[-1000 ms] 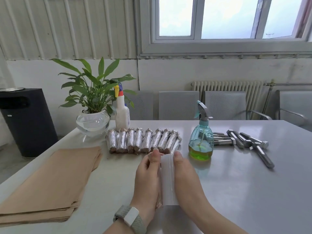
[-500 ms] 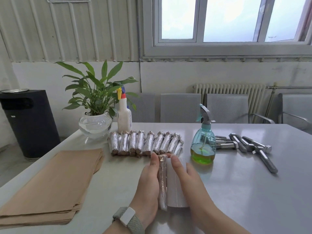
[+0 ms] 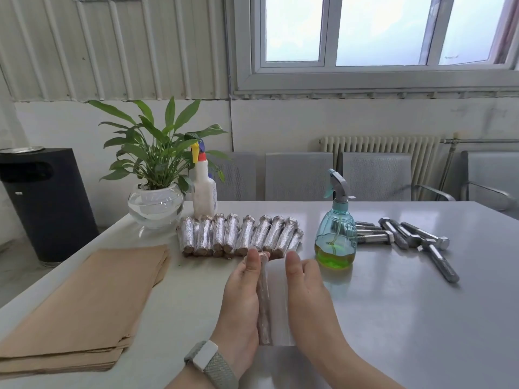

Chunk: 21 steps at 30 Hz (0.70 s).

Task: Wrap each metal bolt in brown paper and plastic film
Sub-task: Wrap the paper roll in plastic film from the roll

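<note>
My single head-worn camera looked forward and slightly down across the grey rectangular table, close above both hands, taking in the white-framed window on the far wall.

Wrapped bolts just beyond hands.

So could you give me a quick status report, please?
Left hand holds wrapped bolt; right hand on plastic film. Nothing in the way.

A potted plant and white spray bottle are standing at the desk's far-left corner — a teal spray bottle is sitting mid-desk.
</note>
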Tool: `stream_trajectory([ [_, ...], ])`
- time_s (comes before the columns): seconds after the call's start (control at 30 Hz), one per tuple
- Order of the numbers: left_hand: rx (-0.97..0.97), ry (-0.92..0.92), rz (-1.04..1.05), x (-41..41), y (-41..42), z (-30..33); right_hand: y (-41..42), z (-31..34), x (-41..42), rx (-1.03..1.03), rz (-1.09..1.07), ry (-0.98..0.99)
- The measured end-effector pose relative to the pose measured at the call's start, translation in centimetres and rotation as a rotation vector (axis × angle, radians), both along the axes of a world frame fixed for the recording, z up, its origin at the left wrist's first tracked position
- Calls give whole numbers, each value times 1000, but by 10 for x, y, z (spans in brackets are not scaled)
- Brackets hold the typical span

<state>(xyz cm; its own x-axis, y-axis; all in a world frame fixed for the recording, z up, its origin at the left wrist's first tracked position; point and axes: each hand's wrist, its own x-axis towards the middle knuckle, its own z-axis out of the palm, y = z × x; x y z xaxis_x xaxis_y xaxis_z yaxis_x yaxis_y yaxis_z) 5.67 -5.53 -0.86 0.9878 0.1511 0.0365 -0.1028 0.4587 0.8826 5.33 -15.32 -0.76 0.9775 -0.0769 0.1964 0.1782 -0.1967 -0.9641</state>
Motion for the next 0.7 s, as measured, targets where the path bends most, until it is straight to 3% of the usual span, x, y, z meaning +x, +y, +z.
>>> stream_trajectory([
  [0.13, -203, 30, -92, -3, -1, -2, -1, 1, 0, -68, -66, 15],
  [0.23, -222, 50, -166, 1, 0, -5, -5, 2, 6, 43, -48, 92],
  [0.33, 10, -1, -167, 3, 2, -7, -12, 4, 10, 187, 85, 165],
  [0.47, 475, -251, -7, 4, 7, -4, -19, 9, 9, 270, 212, 211],
  [0.57, 469, -348, 100, -1, 4, -4, -15, 11, 4, 254, 265, 152],
  [0.7, 399, -348, 78, -6, -6, -6, -6, 6, 2, 151, 107, 68],
])
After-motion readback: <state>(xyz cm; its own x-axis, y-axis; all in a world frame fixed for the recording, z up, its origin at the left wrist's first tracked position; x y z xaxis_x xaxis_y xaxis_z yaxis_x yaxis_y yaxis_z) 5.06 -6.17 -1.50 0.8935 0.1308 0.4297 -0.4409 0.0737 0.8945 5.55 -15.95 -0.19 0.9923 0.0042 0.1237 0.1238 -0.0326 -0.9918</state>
